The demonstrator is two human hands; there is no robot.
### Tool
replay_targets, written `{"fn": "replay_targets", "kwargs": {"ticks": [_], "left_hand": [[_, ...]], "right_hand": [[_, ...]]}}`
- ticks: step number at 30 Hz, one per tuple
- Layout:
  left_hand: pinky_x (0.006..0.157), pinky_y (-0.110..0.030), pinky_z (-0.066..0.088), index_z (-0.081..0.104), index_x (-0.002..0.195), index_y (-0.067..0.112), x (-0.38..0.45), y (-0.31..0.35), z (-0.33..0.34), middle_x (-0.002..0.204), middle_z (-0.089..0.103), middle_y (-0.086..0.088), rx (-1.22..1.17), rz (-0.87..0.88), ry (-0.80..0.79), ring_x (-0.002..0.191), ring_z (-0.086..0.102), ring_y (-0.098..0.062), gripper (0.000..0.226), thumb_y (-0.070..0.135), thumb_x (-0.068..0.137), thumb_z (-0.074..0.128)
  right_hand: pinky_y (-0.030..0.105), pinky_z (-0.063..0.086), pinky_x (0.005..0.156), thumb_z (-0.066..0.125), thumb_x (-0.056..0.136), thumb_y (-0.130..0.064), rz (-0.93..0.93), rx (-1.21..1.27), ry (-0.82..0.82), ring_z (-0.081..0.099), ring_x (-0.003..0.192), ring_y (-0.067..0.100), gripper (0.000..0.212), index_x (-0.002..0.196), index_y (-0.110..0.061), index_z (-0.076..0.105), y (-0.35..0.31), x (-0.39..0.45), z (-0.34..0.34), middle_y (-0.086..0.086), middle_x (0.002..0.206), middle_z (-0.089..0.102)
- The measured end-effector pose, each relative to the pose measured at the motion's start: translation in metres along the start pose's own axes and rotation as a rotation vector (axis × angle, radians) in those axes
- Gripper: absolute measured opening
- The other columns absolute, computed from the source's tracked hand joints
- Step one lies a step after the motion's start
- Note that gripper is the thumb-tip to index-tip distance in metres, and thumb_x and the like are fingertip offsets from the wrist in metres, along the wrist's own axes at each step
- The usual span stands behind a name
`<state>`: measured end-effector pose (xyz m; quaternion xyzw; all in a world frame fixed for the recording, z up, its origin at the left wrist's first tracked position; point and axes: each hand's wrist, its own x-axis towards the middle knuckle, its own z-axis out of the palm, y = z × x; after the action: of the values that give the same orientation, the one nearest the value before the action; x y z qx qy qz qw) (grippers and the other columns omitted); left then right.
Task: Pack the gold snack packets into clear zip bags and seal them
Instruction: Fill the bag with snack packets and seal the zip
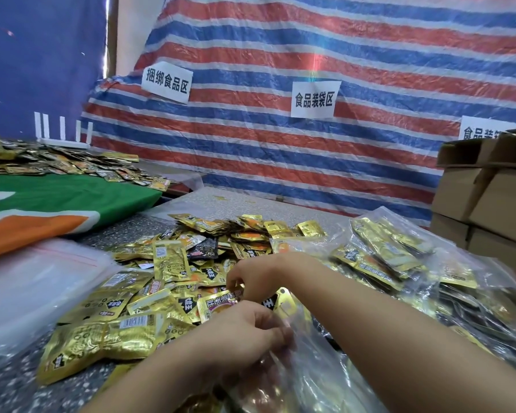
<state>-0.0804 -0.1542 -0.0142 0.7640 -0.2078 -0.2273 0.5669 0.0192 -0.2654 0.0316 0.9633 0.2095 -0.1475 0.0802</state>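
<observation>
Progress is judged as part-done, w/ plenty left. Taking the loose pile of gold snack packets (191, 263) in the table's middle as landmark and going left to right: far left of it and further back, a 2nd heap of packets (57, 162) is seen on a green-and-orange cloth (57, 201), untouched. Just left of the pile, a stack of empty clear zip bags (36, 281) is laid flat, red seal lines visible, so many bags are yet to be filled. At the pile's near edge, a clear bag (298, 353) is being held open by the left hand (245, 332), fingers curled on its mouth. Just above that, still on the pile, a packet (221, 302) looks pinched by the right hand (256, 278), fingers bent down onto it; the grip is partly hidden. That bag's seal is judged not yet closed. Right of the pile, filled bags (399, 263) are heaped, approx. several, whether all are sealed can't be told. Furthest right, cardboard boxes (489, 198) are stacked.
</observation>
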Motion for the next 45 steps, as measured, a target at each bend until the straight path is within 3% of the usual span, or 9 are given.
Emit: {"fn": "replay_targets", "kwargs": {"ticks": [6,15,17,20,26,28,33,37,45], "left_hand": [[0.053,-0.03,0.051,0.075,0.074,0.031,0.002,-0.004,-0.001,0.065,0.072,0.001,0.012,-0.006,-0.005,0.054,0.063,-0.018,0.026,0.042,0.094,0.062],[0.058,-0.035,0.053,0.074,0.078,0.02,0.007,-0.008,-0.001,0.082,0.077,-0.001,-0.014,0.015,-0.023,0.059,0.065,-0.018,0.025,0.033,0.096,0.061],[0.052,-0.03,0.052,0.073,0.078,0.019,0.007,-0.007,0.0,0.079,0.076,0.001,-0.004,0.017,-0.016,0.053,0.064,-0.014,0.026,0.033,0.096,0.061],[0.049,-0.026,0.051,0.074,0.076,0.021,0.006,-0.007,0.0,0.072,0.074,0.001,-0.017,0.018,-0.016,0.051,0.062,-0.013,0.027,0.034,0.096,0.062],[0.063,-0.037,0.052,0.075,0.076,0.029,0.006,-0.007,-0.001,0.083,0.076,-0.002,0.011,0.02,-0.018,0.063,0.064,-0.022,0.025,0.036,0.095,0.062],[0.057,-0.03,0.052,0.075,0.076,0.03,0.006,-0.007,-0.002,0.08,0.076,-0.001,0.039,0.017,-0.02,0.06,0.064,-0.018,0.024,0.038,0.094,0.061],[0.055,-0.026,0.052,0.076,0.076,0.028,0.004,-0.007,-0.003,0.083,0.077,-0.005,0.037,0.014,-0.03,0.059,0.064,-0.016,0.022,0.041,0.088,0.063],[0.051,-0.026,0.051,0.074,0.081,0.021,0.006,-0.007,-0.002,0.087,0.077,-0.003,0.034,0.007,-0.032,0.056,0.063,-0.013,0.024,0.037,0.093,0.061],[0.05,-0.028,0.048,0.072,0.074,0.021,0.003,-0.005,-0.001,0.079,0.076,-0.008,-0.023,0.026,-0.012,0.05,0.061,-0.016,0.029,0.031,0.098,0.059]], "right_hand": [[0.03,0.042,0.069,0.063,0.09,-0.02,-0.014,-0.042,-0.017,0.051,0.098,0.019,0.041,0.13,-0.025,0.057,-0.001,0.0,-0.001,0.001,0.133,0.051],[0.028,0.038,0.058,0.069,0.087,-0.028,-0.057,-0.121,0.019,0.053,0.078,0.014,0.022,0.106,-0.018,0.062,-0.006,0.004,-0.008,-0.005,0.092,0.055],[0.03,0.038,0.063,0.056,0.096,-0.047,-0.047,-0.068,0.026,0.052,0.077,0.014,0.03,0.093,-0.018,0.06,-0.008,0.005,-0.007,-0.004,0.088,0.056],[0.03,0.035,0.065,0.032,0.104,-0.038,0.02,0.096,0.039,0.046,0.073,0.013,0.036,0.079,-0.019,0.05,-0.008,0.007,-0.009,-0.003,0.081,0.049],[0.037,0.049,0.082,0.041,0.094,-0.005,0.015,-0.109,-0.035,0.053,0.098,0.022,0.04,0.125,-0.021,0.061,-0.009,0.007,-0.021,-0.007,0.105,0.053],[0.038,0.052,0.086,0.042,0.093,-0.002,-0.011,-0.231,-0.066,0.054,0.098,0.02,0.046,0.127,-0.025,0.062,-0.011,0.005,-0.026,-0.01,0.105,0.052],[0.027,0.042,0.06,0.05,0.09,0.002,0.038,-0.427,-0.155,0.058,0.092,0.02,0.045,0.123,-0.023,0.069,-0.016,0.009,-0.031,-0.005,0.116,0.067],[0.03,0.047,0.073,0.059,0.089,0.0,0.055,-0.468,-0.172,0.058,0.096,0.02,0.044,0.126,-0.024,0.067,-0.012,0.007,-0.033,-0.005,0.113,0.065],[0.037,0.056,0.075,0.059,0.095,-0.005,-0.049,-0.039,0.239,0.062,0.087,0.02,0.015,0.098,-0.017,0.067,0.017,-0.007,-0.045,-0.003,0.091,0.066]]}}
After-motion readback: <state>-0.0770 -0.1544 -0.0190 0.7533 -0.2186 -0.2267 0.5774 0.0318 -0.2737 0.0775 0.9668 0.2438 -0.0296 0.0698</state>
